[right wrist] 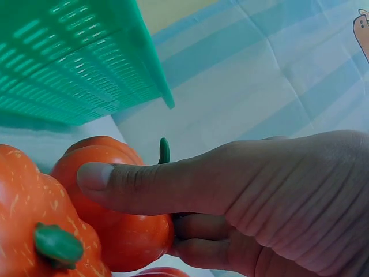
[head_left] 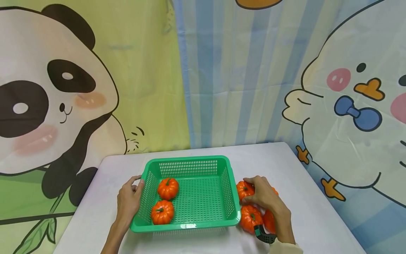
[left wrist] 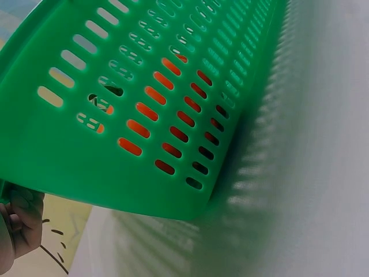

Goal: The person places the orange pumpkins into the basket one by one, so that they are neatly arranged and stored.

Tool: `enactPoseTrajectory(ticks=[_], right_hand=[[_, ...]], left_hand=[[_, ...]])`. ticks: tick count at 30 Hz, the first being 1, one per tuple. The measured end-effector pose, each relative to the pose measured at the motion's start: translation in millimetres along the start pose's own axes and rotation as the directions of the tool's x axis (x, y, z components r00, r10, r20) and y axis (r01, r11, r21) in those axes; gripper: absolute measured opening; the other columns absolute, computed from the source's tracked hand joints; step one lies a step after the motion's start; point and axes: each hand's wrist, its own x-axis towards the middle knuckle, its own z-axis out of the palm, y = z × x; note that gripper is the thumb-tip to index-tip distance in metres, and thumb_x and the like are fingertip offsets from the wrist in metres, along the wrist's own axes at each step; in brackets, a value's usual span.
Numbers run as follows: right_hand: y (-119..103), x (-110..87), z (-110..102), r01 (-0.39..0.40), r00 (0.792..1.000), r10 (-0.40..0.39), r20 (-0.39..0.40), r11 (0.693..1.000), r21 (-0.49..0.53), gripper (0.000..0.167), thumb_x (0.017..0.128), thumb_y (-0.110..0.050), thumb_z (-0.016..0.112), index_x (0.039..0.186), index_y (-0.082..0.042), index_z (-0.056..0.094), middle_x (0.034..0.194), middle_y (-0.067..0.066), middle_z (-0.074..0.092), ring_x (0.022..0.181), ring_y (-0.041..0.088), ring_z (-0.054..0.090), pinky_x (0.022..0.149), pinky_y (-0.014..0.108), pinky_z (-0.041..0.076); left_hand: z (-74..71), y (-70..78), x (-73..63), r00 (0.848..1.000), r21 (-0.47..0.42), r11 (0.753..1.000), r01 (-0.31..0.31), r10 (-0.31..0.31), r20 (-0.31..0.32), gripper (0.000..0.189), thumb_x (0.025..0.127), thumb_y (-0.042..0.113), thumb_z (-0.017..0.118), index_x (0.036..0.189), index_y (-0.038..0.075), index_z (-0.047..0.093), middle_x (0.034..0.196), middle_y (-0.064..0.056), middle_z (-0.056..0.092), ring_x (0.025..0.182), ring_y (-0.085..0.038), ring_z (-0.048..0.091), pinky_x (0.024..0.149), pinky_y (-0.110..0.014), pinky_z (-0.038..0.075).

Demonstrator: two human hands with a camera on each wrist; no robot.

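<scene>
So our left hand (head_left: 129,198) has the green basket (head_left: 200,197) gripped by its side, two pumpkins (head_left: 168,188) inside. Our right hand (head_left: 266,193) is gripping another pumpkin (head_left: 244,189) outside.

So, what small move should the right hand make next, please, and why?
Probably lift the glossy, ribbed orange pumpkin into the green rectangular plastic basket: the right hand grips this pumpkin just outside the basket, the left hand holds the basket's opposite side, and two similar orange pumpkins sit inside, leaving bare space beside them.
</scene>
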Motion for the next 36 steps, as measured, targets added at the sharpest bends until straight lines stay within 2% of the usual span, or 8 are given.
enactPoseTrajectory(ticks=[3, 14, 23, 36], right_hand=[[-2, 1.1, -2, 0.02, 1.0, -0.02, -0.001, 1.0, -0.003, 0.073, 0.073, -0.018, 0.104, 0.137, 0.001, 0.074, 0.121, 0.007, 0.081, 0.11, 0.024, 0.068, 0.104, 0.052, 0.058], [-11, -5.3, -13, 0.004, 1.0, -0.003, 0.028, 1.0, -0.024, 0.074, 0.075, -0.018, 0.102, 0.141, -0.002, 0.072, 0.128, 0.008, 0.079, 0.116, 0.028, 0.067, 0.109, 0.057, 0.056], [-16, -7.3, -22, 0.045, 0.999, -0.045, 0.025, 0.999, -0.026, 0.072, 0.077, -0.015, 0.101, 0.141, 0.001, 0.071, 0.125, 0.009, 0.08, 0.108, 0.023, 0.069, 0.105, 0.053, 0.059], [-19, -13.5, -32, 0.079, 0.997, -0.079, 0.025, 0.997, -0.022, 0.069, 0.078, -0.014, 0.1, 0.139, 0.004, 0.072, 0.122, 0.01, 0.08, 0.106, 0.022, 0.072, 0.103, 0.051, 0.061]], left_hand=[[-0.2, 0.0, 0.3, 1.0, 0.005, 1.0, 0.001, -0.001, 0.0, 0.038, 0.114, 0.026, 0.061, 0.14, 0.0, 0.068, 0.063, -0.006, 0.065, 0.053, -0.014, 0.055, 0.052, -0.029, 0.041], [0.5, 0.6, -0.7, 1.0, 0.003, 1.0, -0.002, 0.002, 0.006, 0.039, 0.114, 0.027, 0.06, 0.14, 0.0, 0.068, 0.063, -0.005, 0.065, 0.054, -0.014, 0.055, 0.053, -0.029, 0.041], [-0.5, 0.8, 0.4, 1.0, 0.011, 1.0, -0.002, 0.002, 0.0, 0.038, 0.114, 0.027, 0.06, 0.14, 0.0, 0.068, 0.061, -0.002, 0.062, 0.053, -0.014, 0.054, 0.053, -0.029, 0.04], [-0.4, -0.3, 1.2, 1.0, 0.012, 1.0, 0.003, -0.003, -0.001, 0.038, 0.113, 0.026, 0.06, 0.14, 0.0, 0.068, 0.06, -0.003, 0.063, 0.053, -0.014, 0.054, 0.053, -0.029, 0.041]])
